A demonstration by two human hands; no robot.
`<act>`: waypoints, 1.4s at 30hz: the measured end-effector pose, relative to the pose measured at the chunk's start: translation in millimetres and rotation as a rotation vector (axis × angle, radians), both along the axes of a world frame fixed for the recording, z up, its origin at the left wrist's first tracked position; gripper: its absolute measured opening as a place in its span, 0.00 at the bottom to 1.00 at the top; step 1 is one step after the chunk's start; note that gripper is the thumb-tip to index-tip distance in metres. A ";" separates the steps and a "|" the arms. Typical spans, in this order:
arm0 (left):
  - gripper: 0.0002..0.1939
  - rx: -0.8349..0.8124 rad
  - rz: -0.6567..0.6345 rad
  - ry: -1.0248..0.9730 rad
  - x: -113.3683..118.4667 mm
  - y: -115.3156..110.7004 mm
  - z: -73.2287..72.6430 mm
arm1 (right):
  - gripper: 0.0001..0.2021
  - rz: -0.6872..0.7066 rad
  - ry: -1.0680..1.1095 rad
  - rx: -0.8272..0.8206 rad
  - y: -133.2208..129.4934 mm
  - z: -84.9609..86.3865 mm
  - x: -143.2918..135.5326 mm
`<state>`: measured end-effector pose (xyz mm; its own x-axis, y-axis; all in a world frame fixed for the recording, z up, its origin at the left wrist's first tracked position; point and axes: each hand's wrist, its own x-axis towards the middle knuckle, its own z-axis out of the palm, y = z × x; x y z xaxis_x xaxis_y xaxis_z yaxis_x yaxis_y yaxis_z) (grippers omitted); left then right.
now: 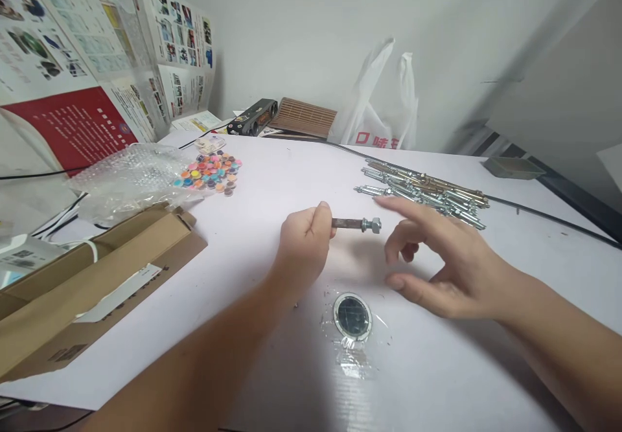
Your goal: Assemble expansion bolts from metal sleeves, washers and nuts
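My left hand (307, 241) is closed around an expansion bolt (347, 223) above the middle of the table. The bolt lies level, its brownish sleeve sticking out to the right and a shiny nut (376, 225) with washers at its end. To the right of the nut, my right hand (437, 257) is open, fingers spread and curved, with nothing between them. Behind that hand lies a pile of similar metal bolts (427, 189), partly covered by its fingers. On the table below the hands, a round dark disc (352, 316) with a pale rim sits under clear tape.
At left are a cardboard box (140, 276), bubble wrap (131, 173) and a heap of colourful small discs (214, 171). A black device (253, 117), a brown slatted panel (304, 116) and a white plastic bag (383, 105) stand along the wall. A small tray (514, 168) is at far right.
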<state>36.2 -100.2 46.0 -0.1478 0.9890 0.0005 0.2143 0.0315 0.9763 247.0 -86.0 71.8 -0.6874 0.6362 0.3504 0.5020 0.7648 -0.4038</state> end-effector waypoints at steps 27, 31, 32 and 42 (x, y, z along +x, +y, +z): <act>0.23 0.065 0.014 0.088 1.6 -2.2 -1.0 | 0.12 -0.071 -0.016 0.282 -0.3 -6.9 -10.5; 0.23 0.095 -0.014 0.145 0.7 -1.4 0.4 | 0.09 -0.176 0.001 0.223 -4.6 -9.3 -14.9; 0.23 0.099 -0.018 0.167 0.2 -1.1 1.2 | 0.09 -0.194 -0.008 0.188 -5.6 -8.9 -16.1; 0.33 0.018 -0.122 0.186 -0.3 7.3 -21.9 | 0.22 -0.485 -0.111 -0.305 70.6 -11.8 23.0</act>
